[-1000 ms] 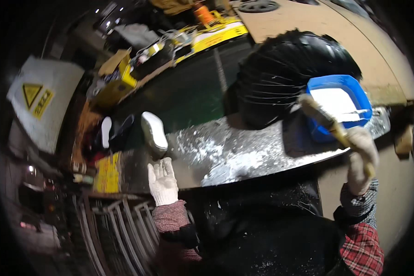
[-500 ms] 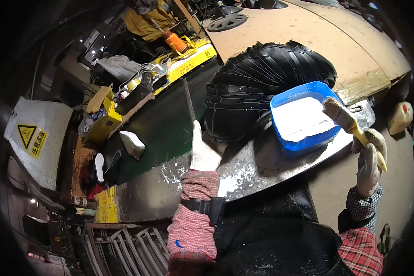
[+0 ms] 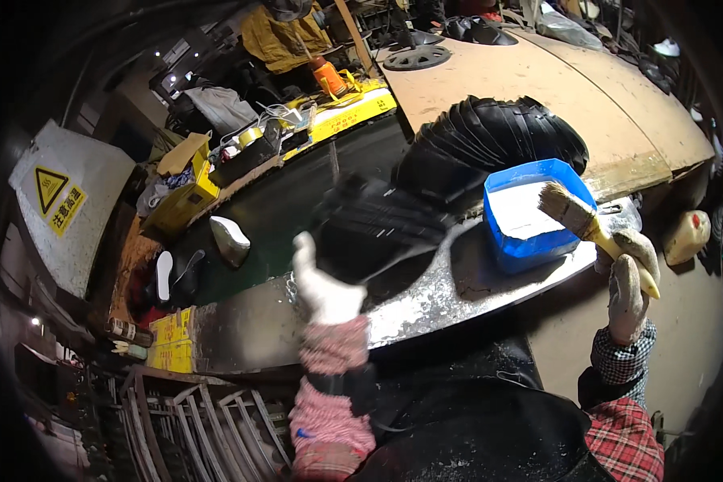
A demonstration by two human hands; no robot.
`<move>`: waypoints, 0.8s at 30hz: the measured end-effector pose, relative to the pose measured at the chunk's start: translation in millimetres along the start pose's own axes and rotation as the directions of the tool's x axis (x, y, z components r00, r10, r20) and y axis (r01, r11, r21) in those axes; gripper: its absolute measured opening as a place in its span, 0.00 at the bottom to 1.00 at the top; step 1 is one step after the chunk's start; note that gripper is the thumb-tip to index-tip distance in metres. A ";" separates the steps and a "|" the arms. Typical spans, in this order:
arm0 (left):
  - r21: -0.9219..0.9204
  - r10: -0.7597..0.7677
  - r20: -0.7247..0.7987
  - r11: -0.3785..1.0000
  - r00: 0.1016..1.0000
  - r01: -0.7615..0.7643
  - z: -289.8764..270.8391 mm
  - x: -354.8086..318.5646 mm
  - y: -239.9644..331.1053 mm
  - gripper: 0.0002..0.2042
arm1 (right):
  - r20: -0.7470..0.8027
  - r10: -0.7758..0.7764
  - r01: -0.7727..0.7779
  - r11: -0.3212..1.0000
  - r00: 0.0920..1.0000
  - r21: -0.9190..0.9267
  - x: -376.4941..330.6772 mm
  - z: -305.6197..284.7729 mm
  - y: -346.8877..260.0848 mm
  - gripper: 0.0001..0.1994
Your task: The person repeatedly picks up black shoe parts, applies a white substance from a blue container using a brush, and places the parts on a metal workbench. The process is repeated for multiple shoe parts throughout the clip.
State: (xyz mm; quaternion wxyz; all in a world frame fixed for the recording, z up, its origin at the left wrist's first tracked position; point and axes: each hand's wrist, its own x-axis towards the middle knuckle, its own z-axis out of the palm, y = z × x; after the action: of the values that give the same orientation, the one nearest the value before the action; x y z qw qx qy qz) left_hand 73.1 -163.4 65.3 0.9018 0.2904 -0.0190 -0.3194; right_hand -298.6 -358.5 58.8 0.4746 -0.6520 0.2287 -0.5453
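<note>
In my right hand (image 3: 633, 273), gloved in white, is a paintbrush (image 3: 574, 213) with a pale wooden handle, its brown bristles above the rim of a blue tub (image 3: 522, 255). White paste-like material (image 3: 522, 210) lies in the tub. My left hand (image 3: 333, 293), also gloved, is at the bench edge with its thumb raised. Its fingers are partly hidden at a blurred bundle of thin black pieces (image 3: 377, 233), which it seems to grip. Behind, a fanned stack of black pieces (image 3: 498, 136) rests next to the tub.
A white-sided shoe piece (image 3: 230, 241) and a white sole (image 3: 164, 275) lie at the left of the dark green bench surface (image 3: 277, 241). White smears mark its metal edge (image 3: 410, 309). An off-white jug (image 3: 688, 238) stands at the right, metal racks (image 3: 209, 422) at the lower left.
My left hand has shifted slightly left; the black pieces beside it have swung down over the bench, apart from the larger stack. The brush has moved a little left over the tub.
</note>
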 end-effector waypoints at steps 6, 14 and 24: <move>0.666 0.506 0.322 0.480 0.800 -0.571 -58.6 -93.0 173.3 0.29 | 0.124 0.017 -0.023 0.998 0.992 0.050 -2.6 35.8 -23.4 0.15; 0.540 0.268 -0.055 -0.802 0.962 0.254 -167.2 -90.1 283.5 0.40 | 0.270 -0.095 0.101 0.995 0.958 -0.005 -14.4 84.8 -37.9 0.18; 0.595 0.541 0.090 -0.702 0.836 0.391 -238.1 -83.3 360.6 0.24 | 0.374 -0.042 0.110 0.980 0.927 -0.164 -30.4 120.6 -45.5 0.20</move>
State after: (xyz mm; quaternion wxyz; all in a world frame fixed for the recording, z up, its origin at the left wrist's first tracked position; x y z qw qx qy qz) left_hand 262.9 233.5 73.4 0.0422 0.9868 -0.1049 0.1163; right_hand -205.9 -268.8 88.7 0.4259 -0.7917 0.1590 -0.4082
